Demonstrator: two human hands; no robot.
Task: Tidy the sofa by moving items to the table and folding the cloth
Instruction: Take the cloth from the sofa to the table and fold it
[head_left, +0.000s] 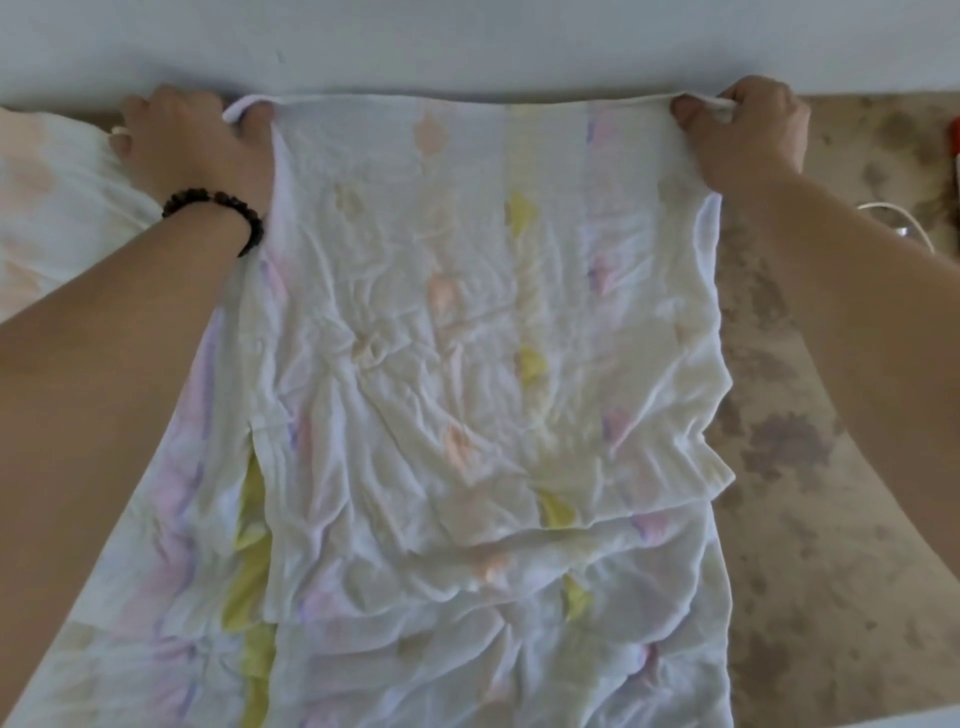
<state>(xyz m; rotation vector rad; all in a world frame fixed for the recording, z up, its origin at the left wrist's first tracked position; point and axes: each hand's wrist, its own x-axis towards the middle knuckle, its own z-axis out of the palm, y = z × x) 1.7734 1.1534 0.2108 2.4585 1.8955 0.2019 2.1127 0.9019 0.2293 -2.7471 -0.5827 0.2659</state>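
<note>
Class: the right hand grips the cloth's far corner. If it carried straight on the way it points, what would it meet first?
Probably the pale wall just beyond the right hand and the cloth it grips; nothing else shows between, though the gap is hard to judge.

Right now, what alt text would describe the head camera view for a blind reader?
The left hand and right hand grip the far corners of a wrinkled, pastel-striped white cloth folded in layers on a brown floral sofa. A dark beaded bracelet circles the left wrist.
</note>
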